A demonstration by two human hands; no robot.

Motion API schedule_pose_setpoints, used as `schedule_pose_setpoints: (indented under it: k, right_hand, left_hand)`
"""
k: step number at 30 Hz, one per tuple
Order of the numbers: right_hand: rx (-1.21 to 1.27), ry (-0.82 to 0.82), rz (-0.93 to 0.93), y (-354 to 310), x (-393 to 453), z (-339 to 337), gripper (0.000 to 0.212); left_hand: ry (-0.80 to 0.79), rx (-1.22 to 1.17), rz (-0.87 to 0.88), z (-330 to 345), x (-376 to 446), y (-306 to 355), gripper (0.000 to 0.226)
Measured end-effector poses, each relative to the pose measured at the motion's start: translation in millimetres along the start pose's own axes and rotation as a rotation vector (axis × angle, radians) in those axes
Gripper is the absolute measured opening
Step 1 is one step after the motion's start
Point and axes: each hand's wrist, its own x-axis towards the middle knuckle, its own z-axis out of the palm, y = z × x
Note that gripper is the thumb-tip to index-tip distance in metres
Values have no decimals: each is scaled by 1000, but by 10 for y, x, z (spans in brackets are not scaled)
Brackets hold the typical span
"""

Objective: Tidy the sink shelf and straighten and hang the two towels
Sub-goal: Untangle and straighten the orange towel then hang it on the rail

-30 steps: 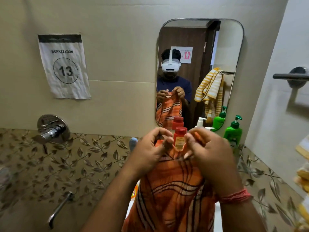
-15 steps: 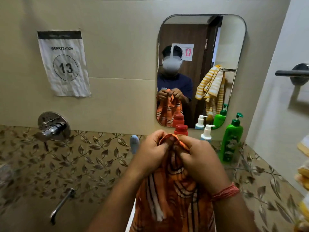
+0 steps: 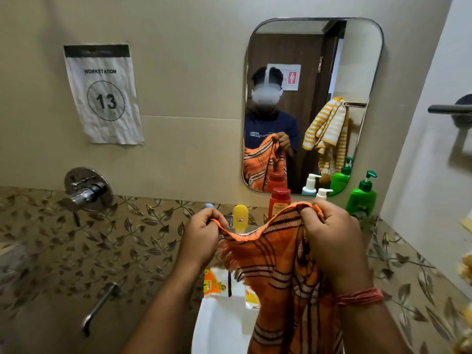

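Fingers (image 3: pixel 217 221) of both hands pinching orange towel (image 3: pixel 275 264) top edge, stretched between

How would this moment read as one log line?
step: straightening | left hand: pinches towel edge | right hand: grips orange towel | hung: not yet

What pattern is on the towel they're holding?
Orange with dark and pale stripes, seen best in the head view: towel.

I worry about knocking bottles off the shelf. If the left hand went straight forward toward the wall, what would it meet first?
Probably the yellow bottle, just beyond the left hand, which pinches the orange towel; depth is unclear.
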Motion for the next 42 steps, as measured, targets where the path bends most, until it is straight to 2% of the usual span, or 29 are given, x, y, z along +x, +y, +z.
schedule_pose_setpoints:
  k: [3,5,7,8,10,12,13,15,20,24,26,29,31,34,37,39,42]
  right_hand:
    - [6,-21,-4,-30,-20,44,31]
    - [10,-27,1,-49,-15,51,32]
    - [8,-29,9,-51,1,44,33]
    - [-1,-33,7,-53,8,41,34]
    - [-51,-74,-10,-68,20,49,35]
    - [-116,-151,-33,-105,24,72,36]
    - [-137,-181,-39,-117,27,84,37]
    - [-155,-208,-39,-128,36,93,37]
    - [-174,-277,-35,-127,-7,58,31]
    - [-140,-252,-12,-83,-16,36,28]
    - [-142,-251,-5,-61,-23,29,25]
    - [-138,-220,4,-2,-13,19,29]
    - [-125,-202,30,63,11,-1,34]
    - [-116,-169,88,178,59,-55,28]
    - [-34,-99,123,248,91,-114,20]
    - [79,-102,157,215,91,-113,15]
    - [230,-235,140,117,19,-15,14]
  left_hand:
    - [54,-226,-56,9,-28,102,37]
    - [51,-461,-131,12,-65,178,33]
    - [79,-535,-106,-1,-133,223,24]
    - [107,-489,-27,-5,-204,236,21]
    - [86,-128,287,-14,-365,285,36]
    - [-110,245,524,64,-478,388,63]
    - [-217,311,521,120,-512,440,67]
    - [-311,283,461,210,-481,418,50]
    - [-295,318,306,202,-336,161,20]
    - [-224,268,168,199,-242,-2,18]
    - [-158,275,145,156,-206,-69,18]
    - [72,211,151,69,-165,-46,15]
    - [207,44,77,-24,-86,0,19]
    - [374,-288,-109,-242,31,82,18]
    - [486,-335,-83,-383,12,226,9]
    - [433,-400,-37,-354,-51,342,7]
    - [107,-399,6,-194,-185,460,11]
